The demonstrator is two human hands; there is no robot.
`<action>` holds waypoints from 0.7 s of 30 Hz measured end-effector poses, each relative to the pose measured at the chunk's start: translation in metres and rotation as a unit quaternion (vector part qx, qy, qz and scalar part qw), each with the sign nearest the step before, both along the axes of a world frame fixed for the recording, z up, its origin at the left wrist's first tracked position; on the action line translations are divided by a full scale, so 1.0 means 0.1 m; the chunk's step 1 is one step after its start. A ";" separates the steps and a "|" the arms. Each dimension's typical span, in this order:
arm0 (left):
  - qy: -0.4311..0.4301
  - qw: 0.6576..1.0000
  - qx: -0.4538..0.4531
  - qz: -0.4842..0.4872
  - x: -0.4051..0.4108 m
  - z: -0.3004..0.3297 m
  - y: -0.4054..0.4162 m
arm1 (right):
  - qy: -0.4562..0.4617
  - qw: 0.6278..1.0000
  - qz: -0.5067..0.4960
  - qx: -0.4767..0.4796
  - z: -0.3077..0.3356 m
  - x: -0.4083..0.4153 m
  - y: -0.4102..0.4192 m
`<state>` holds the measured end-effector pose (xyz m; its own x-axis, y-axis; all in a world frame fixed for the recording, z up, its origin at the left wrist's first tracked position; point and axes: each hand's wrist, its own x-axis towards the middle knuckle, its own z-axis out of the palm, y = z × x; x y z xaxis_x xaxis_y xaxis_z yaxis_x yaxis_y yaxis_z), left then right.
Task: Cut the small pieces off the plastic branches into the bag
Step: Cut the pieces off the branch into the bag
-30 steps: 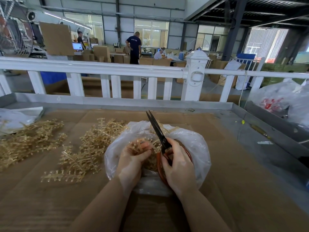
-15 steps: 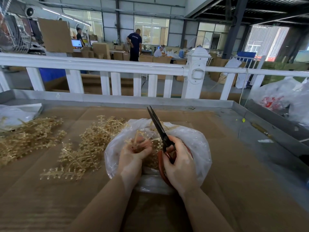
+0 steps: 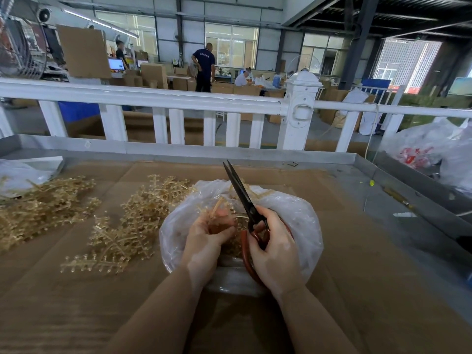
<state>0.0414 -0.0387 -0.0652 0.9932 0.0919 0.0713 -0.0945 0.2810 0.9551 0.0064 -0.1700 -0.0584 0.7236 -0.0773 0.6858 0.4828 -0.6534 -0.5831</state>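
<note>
A clear plastic bag (image 3: 301, 215) sits open on the cardboard-covered table, with golden cut pieces inside. Over its mouth my left hand (image 3: 207, 236) holds a small golden plastic branch (image 3: 217, 208). My right hand (image 3: 274, 249) grips the red handles of black-bladed scissors (image 3: 240, 190). The blades point up and away, nearly together, just right of the branch. Two heaps of uncut golden branches lie left of the bag, one near (image 3: 132, 221) and one further left (image 3: 38, 208).
A white railing (image 3: 163, 100) runs behind the table's raised metal rim (image 3: 178, 149). More clear bags lie at far left (image 3: 20, 175) and far right (image 3: 434, 149). People and cardboard boxes stand far beyond the railing.
The scissors have tilted slightly more upright, and my left hand has shifted the branch a little within the bag's mouth. Both hands stay over the bag.
</note>
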 end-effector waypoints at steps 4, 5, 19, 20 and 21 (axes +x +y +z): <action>-0.030 0.999 0.031 0.028 -0.03 0.03 -0.03 | -0.005 1.000 -0.007 -0.010 0.00 0.00 0.00; -0.043 0.997 0.053 0.023 -0.04 0.03 -0.03 | -0.007 1.000 -0.009 -0.012 0.00 0.00 0.00; -0.007 0.989 -0.114 -0.094 -0.04 0.04 0.02 | 0.028 0.999 -0.015 -0.005 -0.06 0.07 -0.01; -0.007 0.988 -0.108 -0.106 -0.05 0.05 0.02 | 0.028 0.999 -0.019 -0.007 -0.06 0.07 -0.01; -0.009 0.988 -0.098 -0.116 -0.06 0.06 0.02 | 0.029 0.999 -0.022 -0.008 -0.06 0.07 -0.01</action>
<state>0.0356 -0.0367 -0.0588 0.9879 -0.1240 0.0934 -0.0231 0.4774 0.8784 0.0137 -0.1714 -0.0642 0.7579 -0.0998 0.6446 0.4193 -0.6825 -0.5986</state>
